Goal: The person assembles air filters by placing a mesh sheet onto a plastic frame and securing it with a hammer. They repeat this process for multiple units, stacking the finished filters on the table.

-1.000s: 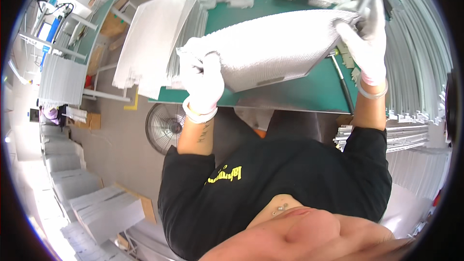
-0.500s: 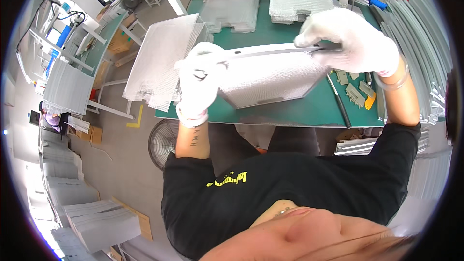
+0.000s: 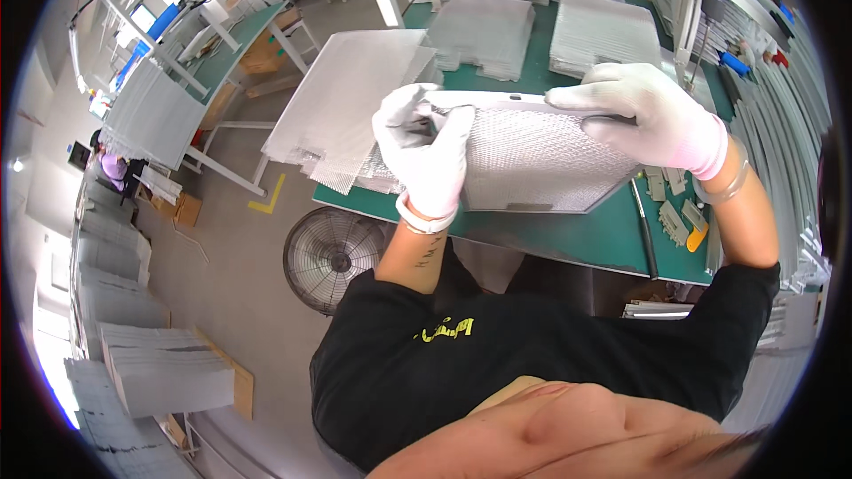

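Both gloved hands hold a silvery mesh panel [image 3: 541, 164] with a thin metal frame, tilted up over the near part of the green worktable [image 3: 568, 235]. My left hand [image 3: 424, 149], in a white glove, is closed on the panel's upper left corner. The white-gloved right hand [image 3: 643, 115] pinches the top frame edge near its right end, thumb below and fingers above. A small dark slot shows in that edge between the hands. Just left of my left hand lies a stack of loose mesh sheets [image 3: 355, 93], jutting past the table's left edge.
Farther back stand two stacks of mesh panels [image 3: 484, 31] [image 3: 605, 35]. Right of the held panel lie a black-handled tool [image 3: 647, 235], grey plastic pieces [image 3: 673, 223] and an orange-handled tool [image 3: 698, 238]. Long metal strips [image 3: 777, 133] line the right side. A floor fan [image 3: 337, 262] stands at lower left.
The surroundings have shifted right and down in the picture. My left hand has moved right in view, and the panel's top edge now tilts less. Both hands keep their hold.
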Demonstrator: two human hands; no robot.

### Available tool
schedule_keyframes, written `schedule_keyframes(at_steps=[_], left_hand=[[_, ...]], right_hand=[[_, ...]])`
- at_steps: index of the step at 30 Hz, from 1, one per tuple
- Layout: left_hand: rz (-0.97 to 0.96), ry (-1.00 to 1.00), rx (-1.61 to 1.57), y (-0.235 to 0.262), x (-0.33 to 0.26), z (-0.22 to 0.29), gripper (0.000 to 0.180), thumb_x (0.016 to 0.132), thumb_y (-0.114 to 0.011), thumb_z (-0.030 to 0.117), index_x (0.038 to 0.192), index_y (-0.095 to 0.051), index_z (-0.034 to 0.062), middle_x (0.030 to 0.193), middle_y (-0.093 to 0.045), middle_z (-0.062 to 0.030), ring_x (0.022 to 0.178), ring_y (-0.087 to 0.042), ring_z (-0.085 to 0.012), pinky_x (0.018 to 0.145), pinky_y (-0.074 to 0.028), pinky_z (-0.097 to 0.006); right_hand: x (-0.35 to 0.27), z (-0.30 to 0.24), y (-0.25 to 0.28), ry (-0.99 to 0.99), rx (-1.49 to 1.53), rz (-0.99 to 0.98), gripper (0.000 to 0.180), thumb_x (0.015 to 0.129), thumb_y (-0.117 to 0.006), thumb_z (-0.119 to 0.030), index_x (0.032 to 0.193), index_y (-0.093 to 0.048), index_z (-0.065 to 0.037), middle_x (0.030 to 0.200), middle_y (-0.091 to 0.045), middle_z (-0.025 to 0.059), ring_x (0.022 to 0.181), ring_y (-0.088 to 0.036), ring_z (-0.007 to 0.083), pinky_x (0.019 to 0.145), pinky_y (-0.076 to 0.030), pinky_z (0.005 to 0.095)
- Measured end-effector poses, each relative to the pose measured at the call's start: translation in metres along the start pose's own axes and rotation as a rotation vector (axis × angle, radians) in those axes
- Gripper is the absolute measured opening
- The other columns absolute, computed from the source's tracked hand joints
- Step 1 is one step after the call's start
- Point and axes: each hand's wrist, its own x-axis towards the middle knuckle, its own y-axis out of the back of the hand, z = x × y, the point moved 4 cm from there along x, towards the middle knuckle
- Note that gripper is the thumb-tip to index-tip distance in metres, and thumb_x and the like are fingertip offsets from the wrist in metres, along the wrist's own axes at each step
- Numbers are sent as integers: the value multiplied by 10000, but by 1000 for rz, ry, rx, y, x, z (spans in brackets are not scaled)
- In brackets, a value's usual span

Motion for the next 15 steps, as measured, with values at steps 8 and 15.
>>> schedule_keyframes(at_steps=[8, 15], left_hand=[[6, -1, 9, 3, -15, -16, 424, 883, -675, -80, 1289, -568, -21, 1206, -670, -156, 1005, -609, -118, 898, -488, -262], [22, 4, 186, 7, -11, -11, 351, 894, -644, -105, 1240, -627, -49, 1225, -662, -146, 1009, -608, -125, 946, -479, -288]], right_hand=[[3, 7, -3, -37, 33, 3, 479, 785, -640, 38, 1257, -655, -40, 819, -546, 168, 758, -558, 338, 722, -465, 396], [5, 8, -3, -50, 41, 8, 470, 786, -630, 51, 1248, -662, -31, 825, -548, 166, 764, -559, 323, 728, -463, 381]])
